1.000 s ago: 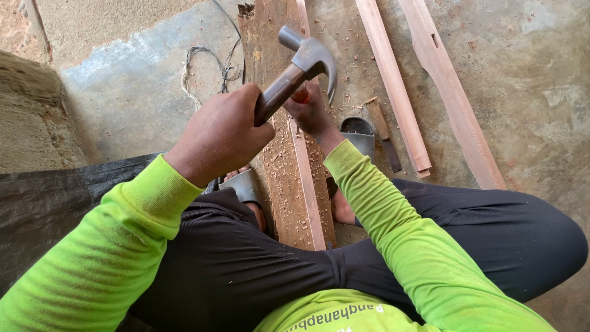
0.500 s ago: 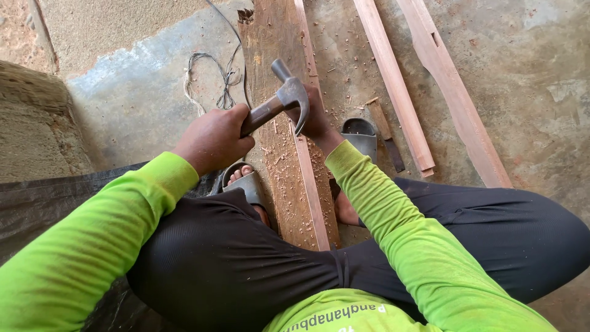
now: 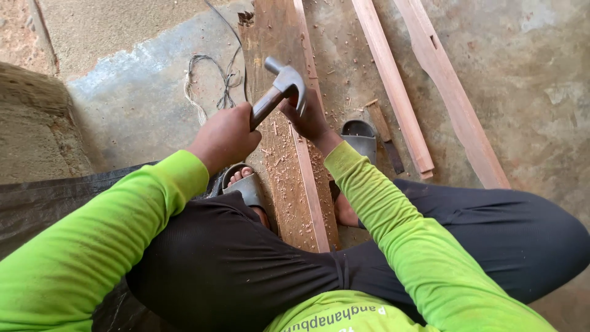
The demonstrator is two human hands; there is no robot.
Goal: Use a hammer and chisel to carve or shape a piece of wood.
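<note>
Steel claw hammer (image 3: 279, 92), left hand (image 3: 226, 136) gripping handle.

Rough concrete floor (image 3: 522, 74) lying dusty under flat daylight, wood shavings (image 3: 344, 80) scattering across it, loose string (image 3: 206, 86) curling nearby, black sheet (image 3: 55, 197) spreading at left

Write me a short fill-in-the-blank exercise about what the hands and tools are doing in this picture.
1. The left hand grips a claw ____ by its handle.
2. The right hand rests on the wooden ____ that lies between the person's feet.
3. The person's sleeves are bright ____.
4. A tangle of thin ____ lies on the floor left of the plank.

Missing words: hammer; plank; green; cord
</note>
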